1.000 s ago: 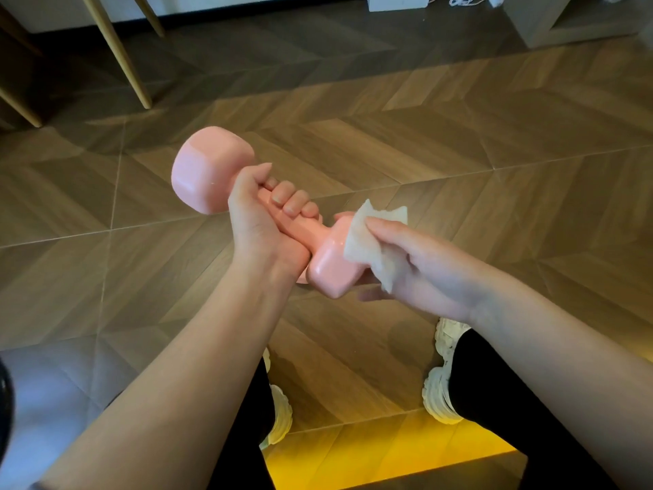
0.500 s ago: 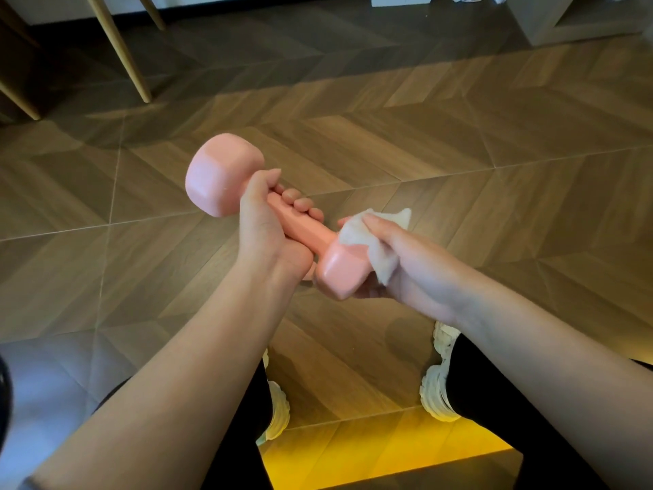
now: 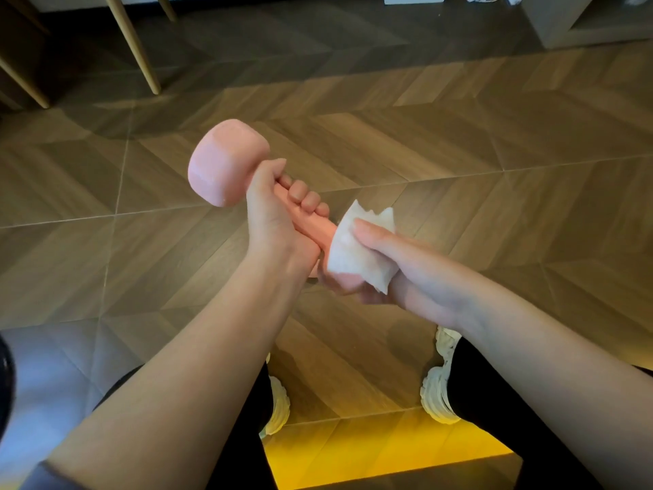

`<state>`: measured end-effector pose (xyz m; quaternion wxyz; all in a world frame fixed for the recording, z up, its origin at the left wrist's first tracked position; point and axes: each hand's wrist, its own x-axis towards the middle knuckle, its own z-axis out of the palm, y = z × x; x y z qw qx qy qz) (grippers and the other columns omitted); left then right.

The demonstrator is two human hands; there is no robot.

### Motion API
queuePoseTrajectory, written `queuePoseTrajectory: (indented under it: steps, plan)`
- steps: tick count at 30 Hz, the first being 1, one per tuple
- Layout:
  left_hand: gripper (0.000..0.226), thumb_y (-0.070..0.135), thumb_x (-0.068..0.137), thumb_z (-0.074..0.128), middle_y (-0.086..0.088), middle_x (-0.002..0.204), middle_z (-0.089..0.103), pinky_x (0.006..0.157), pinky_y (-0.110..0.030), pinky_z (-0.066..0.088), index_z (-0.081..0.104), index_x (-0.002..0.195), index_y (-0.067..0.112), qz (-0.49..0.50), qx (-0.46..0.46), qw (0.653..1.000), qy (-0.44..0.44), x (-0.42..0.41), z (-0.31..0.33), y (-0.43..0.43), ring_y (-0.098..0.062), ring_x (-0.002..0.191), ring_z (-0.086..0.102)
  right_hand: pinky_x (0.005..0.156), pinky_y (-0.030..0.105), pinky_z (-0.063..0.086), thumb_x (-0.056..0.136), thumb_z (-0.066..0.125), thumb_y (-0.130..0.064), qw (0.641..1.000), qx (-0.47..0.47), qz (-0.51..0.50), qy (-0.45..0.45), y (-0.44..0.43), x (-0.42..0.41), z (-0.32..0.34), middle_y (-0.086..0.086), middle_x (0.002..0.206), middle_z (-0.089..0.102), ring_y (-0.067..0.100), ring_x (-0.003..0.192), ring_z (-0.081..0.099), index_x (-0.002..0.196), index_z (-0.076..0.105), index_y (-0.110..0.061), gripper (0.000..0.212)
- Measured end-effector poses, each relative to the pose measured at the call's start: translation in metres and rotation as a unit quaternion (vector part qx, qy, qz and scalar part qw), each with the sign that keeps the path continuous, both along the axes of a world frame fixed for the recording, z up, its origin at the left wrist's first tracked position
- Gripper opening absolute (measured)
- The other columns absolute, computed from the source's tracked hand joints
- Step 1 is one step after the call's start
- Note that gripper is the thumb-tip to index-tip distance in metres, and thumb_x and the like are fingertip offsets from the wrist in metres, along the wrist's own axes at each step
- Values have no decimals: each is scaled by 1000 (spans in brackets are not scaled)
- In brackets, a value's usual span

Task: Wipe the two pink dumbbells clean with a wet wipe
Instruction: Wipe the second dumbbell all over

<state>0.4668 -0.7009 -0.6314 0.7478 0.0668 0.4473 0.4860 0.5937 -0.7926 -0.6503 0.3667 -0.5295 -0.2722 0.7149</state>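
One pink dumbbell [image 3: 226, 164] is held in the air above the floor, tilted with its far head up and to the left. My left hand [image 3: 279, 221] grips its handle, fingers curled round it. My right hand [image 3: 399, 263] holds a white wet wipe [image 3: 353, 252] wrapped over the near head, which is mostly covered by the wipe. A second pink dumbbell is not in view.
Wooden herringbone floor [image 3: 459, 136] lies below. Pale wooden furniture legs [image 3: 134, 44] stand at the far left. A grey cabinet [image 3: 579, 19] and a white cable sit at the far right. My two white shoes [image 3: 438, 383] and dark trouser legs are below the hands.
The dumbbell has shifted a little to the right and tilted more upright. The wipe has slid from the side of the near head to cover its top.
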Motion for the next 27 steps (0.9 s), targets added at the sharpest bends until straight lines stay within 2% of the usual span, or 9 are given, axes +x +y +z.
queuePoseTrajectory:
  steps: [3,7,9,12,16,19,22,24,27]
  plan:
    - [33,24,92,53,7,50,27,43,-22,31,35,63,21,7,14,1000,-6,1,1,1,-10,41,27,90,41,41,85,69,-45,1000,4,14,21,-1,4,1,18,131,62,37,122,59,139,48,-19,64]
    - [30,23,91,56,8,50,37,45,-19,35,37,67,21,14,0,1000,6,1,-2,2,-7,40,37,104,44,49,78,72,-36,999,41,14,4,-2,-1,1,8,131,64,21,120,62,137,48,-25,64]
    - [29,21,92,55,8,50,33,45,-21,32,36,70,20,15,-7,1000,3,4,-4,-1,-8,40,33,96,44,55,75,72,-47,996,46,-11,-70,-2,-9,-1,-1,121,69,15,110,67,129,52,-33,59]
    - [30,19,92,54,7,49,28,45,-23,30,34,70,20,6,-7,1000,6,7,-5,-3,-9,40,28,72,27,52,77,58,-64,993,49,-35,-105,0,-13,-1,-7,102,74,2,87,67,120,58,-32,54]
    - [31,19,93,52,7,48,27,42,-22,30,34,67,20,12,-6,1000,-1,6,-4,3,-10,38,26,92,41,51,87,49,-59,998,38,-11,-46,0,2,-2,10,116,71,14,99,65,122,62,-28,48]
    - [30,18,92,52,7,48,27,41,-22,29,34,67,20,20,-13,1000,4,4,-6,3,-10,38,26,94,35,52,89,61,-42,997,63,42,10,-3,10,-4,3,122,67,13,112,64,134,51,-19,52]
    - [29,18,93,50,7,47,25,40,-22,29,32,71,20,16,-10,1000,10,4,-8,0,-10,37,25,77,23,54,81,72,-31,996,81,43,-16,-3,1,-5,0,113,62,11,102,64,128,49,-19,53]
    - [29,19,92,50,7,48,25,40,-22,29,32,70,20,10,-9,1000,8,5,-9,0,-10,38,24,67,19,52,82,71,-30,992,114,18,-49,-2,-8,-6,0,95,63,10,85,63,111,59,-26,31]
    - [30,19,92,52,7,49,25,44,-23,29,32,70,20,3,-13,1000,3,7,-8,1,-10,39,25,61,16,51,82,65,-46,992,95,-56,-61,-1,-14,-5,-6,86,70,5,79,66,101,65,-35,22]
